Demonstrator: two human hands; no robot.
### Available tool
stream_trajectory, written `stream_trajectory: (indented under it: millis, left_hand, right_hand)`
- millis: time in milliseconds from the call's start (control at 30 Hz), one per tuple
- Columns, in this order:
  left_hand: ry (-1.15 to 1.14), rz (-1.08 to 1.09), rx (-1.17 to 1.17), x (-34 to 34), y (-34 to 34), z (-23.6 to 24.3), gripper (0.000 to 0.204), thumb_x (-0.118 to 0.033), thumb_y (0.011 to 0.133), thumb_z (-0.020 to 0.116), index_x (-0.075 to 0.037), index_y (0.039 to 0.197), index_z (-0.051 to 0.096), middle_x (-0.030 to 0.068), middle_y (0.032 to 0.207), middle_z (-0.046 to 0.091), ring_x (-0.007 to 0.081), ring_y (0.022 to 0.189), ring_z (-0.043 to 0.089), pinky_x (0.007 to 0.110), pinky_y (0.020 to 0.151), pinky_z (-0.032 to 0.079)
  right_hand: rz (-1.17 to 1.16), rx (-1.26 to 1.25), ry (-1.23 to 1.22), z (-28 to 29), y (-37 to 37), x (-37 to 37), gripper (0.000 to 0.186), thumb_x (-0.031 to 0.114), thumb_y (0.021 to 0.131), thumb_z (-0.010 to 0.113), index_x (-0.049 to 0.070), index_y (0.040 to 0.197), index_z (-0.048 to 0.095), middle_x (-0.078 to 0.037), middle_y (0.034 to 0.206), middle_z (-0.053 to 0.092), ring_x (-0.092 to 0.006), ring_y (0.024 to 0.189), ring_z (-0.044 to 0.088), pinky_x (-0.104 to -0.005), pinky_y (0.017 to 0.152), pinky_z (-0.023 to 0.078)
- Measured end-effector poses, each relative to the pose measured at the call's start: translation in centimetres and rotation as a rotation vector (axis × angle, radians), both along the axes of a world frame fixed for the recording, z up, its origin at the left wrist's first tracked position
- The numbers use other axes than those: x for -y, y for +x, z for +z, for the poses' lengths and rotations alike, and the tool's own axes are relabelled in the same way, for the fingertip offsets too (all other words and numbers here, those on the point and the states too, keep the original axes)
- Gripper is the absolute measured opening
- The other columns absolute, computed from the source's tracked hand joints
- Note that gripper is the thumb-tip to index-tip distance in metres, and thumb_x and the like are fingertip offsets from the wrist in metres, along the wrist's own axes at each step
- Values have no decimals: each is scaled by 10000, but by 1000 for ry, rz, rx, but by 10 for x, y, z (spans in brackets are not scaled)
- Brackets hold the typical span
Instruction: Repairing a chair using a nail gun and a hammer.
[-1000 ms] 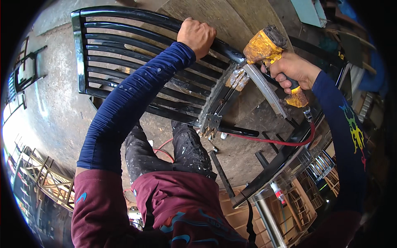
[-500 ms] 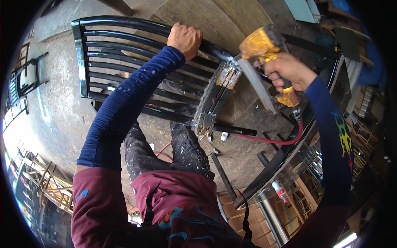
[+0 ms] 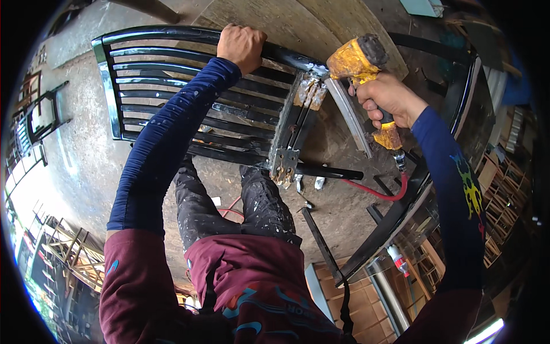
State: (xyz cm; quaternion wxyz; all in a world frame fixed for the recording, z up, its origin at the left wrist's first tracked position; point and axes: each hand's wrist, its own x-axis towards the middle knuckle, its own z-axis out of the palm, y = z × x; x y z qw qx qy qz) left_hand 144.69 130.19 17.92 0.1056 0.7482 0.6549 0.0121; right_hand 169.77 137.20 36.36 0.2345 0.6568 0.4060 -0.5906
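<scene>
A black, glossy slatted frame (image 3: pixel 197 36), like the back of a seat, lies across in front of me with its slats bowed. My left hand (image 3: pixel 242 48) is closed around its thick far rail. My right hand (image 3: pixel 388 101) grips the handle of a worn yellow nail gun (image 3: pixel 350 61), with its grey magazine slanting down beside it. The gun's nose is at the right end of the far rail, by the rough end post (image 3: pixel 291 126); whether it touches is hard to see. Metal plates and torn silvery wrapping cover parts of that post.
A red air hose (image 3: pixel 382 192) runs from the gun's handle across the floor. Wooden boards (image 3: pixel 286 22) lie beyond the frame. Another long black frame (image 3: pixel 375 238) stretches along my right. A white and red bottle (image 3: pixel 398 261) sits at the lower right. Scraps lie near my feet.
The slatted frame, both hands and the nail gun appear slightly further left in the picture; the view has shifted a little too. Both grips stay the same.
</scene>
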Motion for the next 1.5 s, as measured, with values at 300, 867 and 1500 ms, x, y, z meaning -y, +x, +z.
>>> stream_trajectory:
  millis: [300,867,1500]
  left_hand:
    - [-106,6,-19,1,7,-5,133,-182,764,655,-107,869,688,98,777,701,279,772,699,387,722,482]
    - [-142,5,-46,-1,9,-13,115,-155,786,617,-105,841,704,115,787,708,280,786,703,377,712,482]
    - [-276,5,-125,-12,4,0,264,-208,752,661,-138,996,734,144,956,723,319,916,702,417,811,561]
  right_hand:
    - [-79,-65,-82,-14,13,-3,342,63,805,519,80,1145,559,64,594,392,-58,432,368,-280,434,375]
    - [-102,-165,-38,-8,14,5,361,64,827,516,47,1187,539,52,602,416,-56,441,403,-278,424,393]
    - [-1044,-425,742,12,197,302,419,34,848,700,-36,1240,570,-138,1117,679,-245,1001,683,-388,852,577]
